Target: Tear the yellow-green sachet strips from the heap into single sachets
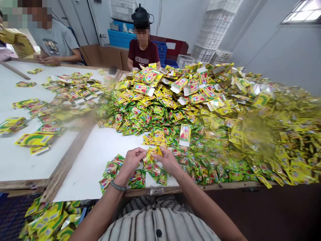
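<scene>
Between my two hands, just above the table's near edge, is a yellow and green candy packet. My left hand pinches its left side with thumb and fingertips. On the other side my right hand grips the packet's right edge. Right below it lies a green packet with red fruit printed on it. More green packets lie around my left wrist, which wears a braided bracelet. Beyond my hands a small yellow box with a white open flap rests on the packets.
A large heap of packets and yellow boxes covers the middle and right of the white table. A wooden strip divides off the left section, where flat boxes lie. Packets fill a blue crate at lower left. Two people are at the far side.
</scene>
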A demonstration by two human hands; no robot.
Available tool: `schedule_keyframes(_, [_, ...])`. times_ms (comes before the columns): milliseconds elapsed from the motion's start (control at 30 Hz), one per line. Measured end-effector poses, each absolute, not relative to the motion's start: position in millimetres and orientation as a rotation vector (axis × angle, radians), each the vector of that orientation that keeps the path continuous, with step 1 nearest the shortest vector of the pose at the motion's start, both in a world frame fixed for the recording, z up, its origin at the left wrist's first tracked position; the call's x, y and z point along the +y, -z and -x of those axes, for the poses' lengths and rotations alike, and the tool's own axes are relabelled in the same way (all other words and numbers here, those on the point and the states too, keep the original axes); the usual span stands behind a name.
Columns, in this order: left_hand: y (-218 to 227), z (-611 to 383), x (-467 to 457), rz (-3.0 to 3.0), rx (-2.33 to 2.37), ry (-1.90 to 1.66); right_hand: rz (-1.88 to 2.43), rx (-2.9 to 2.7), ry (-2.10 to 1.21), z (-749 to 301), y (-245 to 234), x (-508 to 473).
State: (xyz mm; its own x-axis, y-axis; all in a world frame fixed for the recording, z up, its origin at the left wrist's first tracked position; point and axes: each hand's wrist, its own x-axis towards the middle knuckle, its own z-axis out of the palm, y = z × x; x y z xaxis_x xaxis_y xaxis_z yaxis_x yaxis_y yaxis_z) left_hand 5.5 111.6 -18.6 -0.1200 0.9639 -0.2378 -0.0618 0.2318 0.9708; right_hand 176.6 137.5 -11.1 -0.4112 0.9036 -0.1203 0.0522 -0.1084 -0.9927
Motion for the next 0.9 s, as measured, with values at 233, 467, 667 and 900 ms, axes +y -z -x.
schedule_keyframes(233, [20,-7,111,-1.004,1.376,-1.009,1.145,-1.921,-1.312,-194,-8,130])
schedule_keyframes(467, [16,-15,105,-1.016,1.241,-0.910,1.262,-1.939,-1.235,-191,11,129])
schedule_keyframes(667, [13,-29,107,-0.982,1.284,-0.996,1.219,-1.434,-1.599,-198,21,127])
schedule_keyframes(900, [17,-44,116,-0.883,1.238,-1.082,1.177,-1.356,-1.446,-215,7,123])
